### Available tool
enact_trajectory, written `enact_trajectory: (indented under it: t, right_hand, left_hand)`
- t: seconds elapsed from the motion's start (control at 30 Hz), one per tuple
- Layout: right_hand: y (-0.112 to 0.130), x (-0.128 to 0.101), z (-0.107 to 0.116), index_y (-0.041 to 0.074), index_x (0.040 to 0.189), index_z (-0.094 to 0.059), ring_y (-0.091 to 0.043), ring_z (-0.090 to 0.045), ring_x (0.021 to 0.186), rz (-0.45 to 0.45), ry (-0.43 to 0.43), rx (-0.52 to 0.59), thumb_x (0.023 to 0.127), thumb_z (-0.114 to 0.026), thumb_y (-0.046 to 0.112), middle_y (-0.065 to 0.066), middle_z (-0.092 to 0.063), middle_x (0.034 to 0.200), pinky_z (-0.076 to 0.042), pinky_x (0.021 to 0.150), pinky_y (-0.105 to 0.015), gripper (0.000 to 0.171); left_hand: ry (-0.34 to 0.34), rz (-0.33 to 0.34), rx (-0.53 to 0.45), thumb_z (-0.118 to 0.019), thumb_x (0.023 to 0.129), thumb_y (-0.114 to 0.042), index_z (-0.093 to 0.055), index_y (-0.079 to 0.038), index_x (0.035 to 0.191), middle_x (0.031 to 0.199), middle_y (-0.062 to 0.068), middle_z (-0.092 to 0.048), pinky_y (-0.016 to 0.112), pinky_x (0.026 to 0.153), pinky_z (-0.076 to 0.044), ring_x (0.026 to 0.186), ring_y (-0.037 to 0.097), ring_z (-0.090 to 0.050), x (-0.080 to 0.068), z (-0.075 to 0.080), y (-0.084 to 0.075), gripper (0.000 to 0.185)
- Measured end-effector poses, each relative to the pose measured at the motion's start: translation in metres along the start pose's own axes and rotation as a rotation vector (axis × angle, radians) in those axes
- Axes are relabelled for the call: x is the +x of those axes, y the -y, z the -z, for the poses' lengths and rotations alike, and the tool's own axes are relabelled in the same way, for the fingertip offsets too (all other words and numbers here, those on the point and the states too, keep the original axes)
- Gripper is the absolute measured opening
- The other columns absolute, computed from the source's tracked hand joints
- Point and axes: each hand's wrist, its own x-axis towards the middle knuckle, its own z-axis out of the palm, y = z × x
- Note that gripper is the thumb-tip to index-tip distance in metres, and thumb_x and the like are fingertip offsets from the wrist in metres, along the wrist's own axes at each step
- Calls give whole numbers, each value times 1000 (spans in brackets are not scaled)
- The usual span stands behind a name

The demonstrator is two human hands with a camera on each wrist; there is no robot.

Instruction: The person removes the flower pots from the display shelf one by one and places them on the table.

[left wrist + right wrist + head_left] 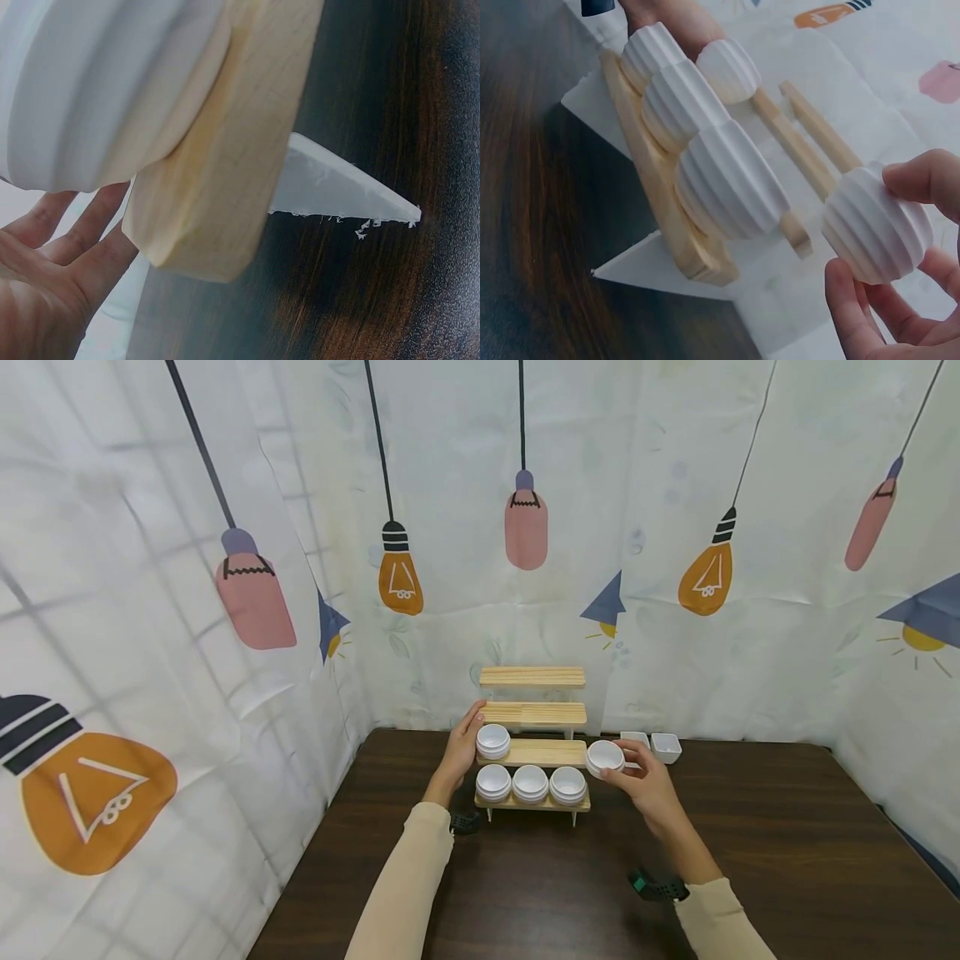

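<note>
A stepped wooden display rack [540, 752] on white supports stands at the table's far side. Three small white ribbed cups [530, 783] fill its lowest step in a row, and a similar cup [492, 741] sits at the left end of the second step. My right hand [649, 785] pinches one more ribbed cup [876, 225] between thumb and fingers, just off the second step's right end. At the rack's left side is my left hand [456, 752], its fingertips near the end of the third step. In the left wrist view those fingers extend loosely behind the wood.
Two white square dishes [666, 747] sit at the back edge of the dark wooden table [750, 827], behind my right hand. A printed fabric curtain [450, 643] hangs directly behind the table and along its left side. The rack's upper two steps [532, 677] hold no cups.
</note>
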Motion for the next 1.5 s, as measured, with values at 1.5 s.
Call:
enact_trajectory:
  t: [1.5]
  right_hand:
    - [-28,-17,44,1,143,-49,2,-63,90,-41,-154,39,92,-78,10,15,-59,104,-53,78,-16,60]
  left_hand:
    - [-11,-2,63,-39,110,-49,-42,-30,157,164,9,-39,46,103,-47,142,31,-43,-6,0,-4,51]
